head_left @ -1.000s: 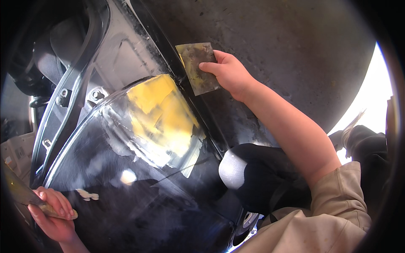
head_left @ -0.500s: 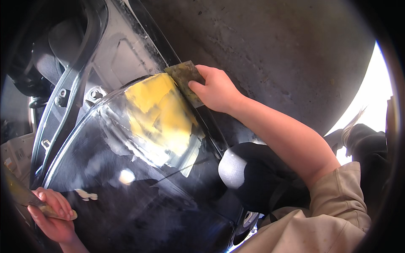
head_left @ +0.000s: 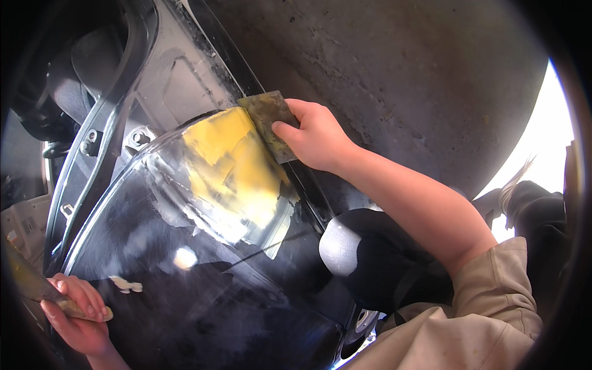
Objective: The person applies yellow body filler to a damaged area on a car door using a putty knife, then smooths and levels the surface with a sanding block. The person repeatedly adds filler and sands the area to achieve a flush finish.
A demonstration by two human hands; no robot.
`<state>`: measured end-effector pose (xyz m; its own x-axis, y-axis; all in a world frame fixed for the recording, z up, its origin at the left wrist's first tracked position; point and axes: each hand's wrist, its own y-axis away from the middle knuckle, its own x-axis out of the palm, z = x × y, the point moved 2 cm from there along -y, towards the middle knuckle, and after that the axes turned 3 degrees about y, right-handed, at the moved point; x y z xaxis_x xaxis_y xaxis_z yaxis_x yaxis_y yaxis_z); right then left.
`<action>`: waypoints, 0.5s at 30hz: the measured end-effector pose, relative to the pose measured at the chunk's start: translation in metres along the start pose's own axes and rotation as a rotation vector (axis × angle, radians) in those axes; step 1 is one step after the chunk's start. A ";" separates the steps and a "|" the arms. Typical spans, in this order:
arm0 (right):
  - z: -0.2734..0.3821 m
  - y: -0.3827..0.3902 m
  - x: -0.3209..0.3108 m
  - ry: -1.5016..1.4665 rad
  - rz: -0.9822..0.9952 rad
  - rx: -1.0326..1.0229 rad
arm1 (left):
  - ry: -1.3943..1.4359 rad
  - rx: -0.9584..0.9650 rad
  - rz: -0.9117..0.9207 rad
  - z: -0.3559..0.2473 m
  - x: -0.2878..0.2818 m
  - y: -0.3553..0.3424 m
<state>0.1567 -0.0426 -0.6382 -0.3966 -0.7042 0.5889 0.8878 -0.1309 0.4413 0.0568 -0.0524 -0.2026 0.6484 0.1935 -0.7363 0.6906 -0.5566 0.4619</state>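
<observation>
My right hand (head_left: 311, 135) grips a flat, stained spreader (head_left: 265, 105) against the upper right edge of a yellow filler patch (head_left: 216, 151) on a dark, scuffed car body panel (head_left: 154, 314). A narrow black strip (head_left: 308, 191) runs along that edge. At the lower left, my left hand (head_left: 80, 311) is closed on the handle of a putty knife (head_left: 28, 274), whose smeared blade reaches out of view at the left rim.
A door-opening edge with hinge bolts (head_left: 139, 139) and a dark interior lie to the left. A large, dull dark surface (head_left: 431, 74) fills the upper right. My dark-clad knee (head_left: 376, 253) is right of the panel. A wheel (head_left: 361, 320) shows below.
My right hand has moved down and left, bringing the spreader from over the dark surface onto the edge of the yellow patch. My left hand has stayed in place.
</observation>
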 end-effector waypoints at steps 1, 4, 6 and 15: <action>-0.001 0.000 0.001 0.007 -0.006 -0.008 | -0.004 0.001 0.001 0.000 0.000 0.000; -0.001 0.000 0.003 0.037 -0.013 -0.006 | -0.002 -0.001 0.007 -0.001 -0.001 0.002; 0.002 0.004 0.004 0.072 -0.006 0.030 | 0.006 -0.008 0.000 0.000 -0.001 0.002; 0.018 0.014 0.008 0.024 0.041 0.014 | 0.009 -0.016 -0.007 0.001 -0.002 0.005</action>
<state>0.1616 -0.0374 -0.6150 -0.3542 -0.7254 0.5902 0.8996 -0.0919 0.4269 0.0581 -0.0563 -0.1994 0.6463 0.2048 -0.7351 0.7001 -0.5425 0.4643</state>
